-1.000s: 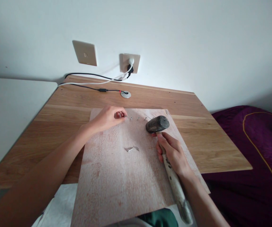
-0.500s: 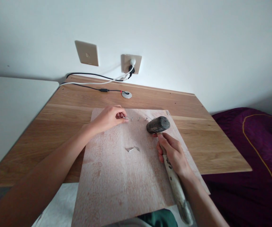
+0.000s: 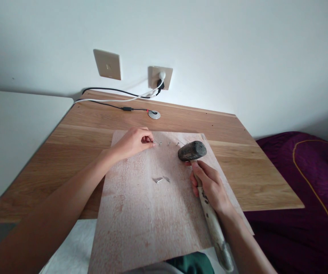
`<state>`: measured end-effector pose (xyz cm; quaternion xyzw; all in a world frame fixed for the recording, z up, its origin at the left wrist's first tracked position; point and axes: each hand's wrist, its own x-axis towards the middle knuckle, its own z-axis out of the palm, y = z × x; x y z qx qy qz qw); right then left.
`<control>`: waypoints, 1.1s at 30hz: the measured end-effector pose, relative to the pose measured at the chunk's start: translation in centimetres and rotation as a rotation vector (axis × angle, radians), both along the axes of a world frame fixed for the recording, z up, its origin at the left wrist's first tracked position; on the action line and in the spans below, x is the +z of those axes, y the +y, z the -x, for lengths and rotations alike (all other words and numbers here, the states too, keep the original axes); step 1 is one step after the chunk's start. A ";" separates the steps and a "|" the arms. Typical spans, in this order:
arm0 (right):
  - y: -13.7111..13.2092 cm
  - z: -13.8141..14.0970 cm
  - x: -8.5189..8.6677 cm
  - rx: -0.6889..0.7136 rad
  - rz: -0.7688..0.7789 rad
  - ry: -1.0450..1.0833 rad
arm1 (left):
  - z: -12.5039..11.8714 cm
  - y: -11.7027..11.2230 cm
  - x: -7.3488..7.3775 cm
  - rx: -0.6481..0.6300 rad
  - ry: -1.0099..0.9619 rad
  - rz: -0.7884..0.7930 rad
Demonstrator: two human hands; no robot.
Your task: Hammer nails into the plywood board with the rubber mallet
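The left grip (image 3: 137, 140) pinches one nail (image 3: 153, 142), the right grip (image 3: 209, 185) clasps one hammer (image 3: 192, 150), over one board (image 3: 141, 217).

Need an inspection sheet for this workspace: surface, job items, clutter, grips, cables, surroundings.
Surface: pale board lying over wooden desk
Job items: mallet; row of nails standing in board
Clutter: loose nail lying mid-board; whether more than one, unclear
Left grip: pinching another nail at the row's left end
Right grip: closed around mallet handle, just below head
Cables: white cable and black cable run to wall socket
Surroundings: wall plate; purple fabric, right
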<state>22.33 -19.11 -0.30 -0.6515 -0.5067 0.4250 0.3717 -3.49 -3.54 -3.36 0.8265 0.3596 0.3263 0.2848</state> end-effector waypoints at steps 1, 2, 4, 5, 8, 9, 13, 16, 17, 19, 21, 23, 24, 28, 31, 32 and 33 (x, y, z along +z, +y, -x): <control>-0.1 0.0 0.0 -0.008 -0.005 0.012 | 0.0 0.0 0.0 -0.002 -0.002 0.005; -0.2 0.0 0.1 -0.019 -0.013 0.025 | 0.1 0.1 0.0 -0.006 -0.002 0.009; -0.2 0.1 0.5 -0.025 -0.035 0.040 | 0.2 0.3 -0.1 -0.023 0.005 0.007; -0.1 0.2 0.9 -0.015 -0.046 0.040 | 0.2 0.4 -0.1 -0.036 0.014 0.001; 0.6 1.1 2.5 0.068 -0.066 0.027 | 0.3 0.5 -0.1 -0.057 0.047 0.011; 1.0 1.6 3.1 0.100 -0.070 0.024 | 0.3 0.5 -0.1 -0.048 0.054 0.024; 2.9 3.8 4.5 0.177 -0.137 0.031 | 0.2 0.2 0.2 0.024 0.045 0.035; 4.1 5.3 4.0 0.230 -0.182 -0.016 | 0.2 0.2 0.3 0.009 0.023 0.040; 4.4 5.7 3.7 0.249 -0.170 -0.042 | 0.3 0.2 0.2 -0.014 0.016 0.046; 4.9 6.1 2.8 0.275 -0.115 -0.098 | 0.3 0.3 0.2 -0.059 0.011 0.058; 5.1 6.3 2.1 0.265 -0.083 -0.126 | 0.4 0.4 0.1 -0.074 0.023 0.069; 5.0 6.3 1.6 0.234 -0.101 -0.125 | 0.5 0.5 0.0 -0.059 0.040 0.087; 5.0 6.3 1.5 0.222 -0.118 -0.126 | 0.5 0.5 0.0 -0.053 0.044 0.095; 4.9 6.0 1.8 0.269 -0.096 -0.164 | 0.4 0.5 0.0 -0.058 0.034 0.100; 4.9 6.0 2.2 0.256 -0.120 -0.169 | 0.4 0.5 0.0 -0.060 0.027 0.089; 4.9 6.0 2.3 0.248 -0.131 -0.185 | 0.4 0.5 0.0 -0.064 0.023 0.087; 4.9 6.0 2.4 0.250 -0.126 -0.208 | 0.4 0.5 0.0 -0.068 0.020 0.085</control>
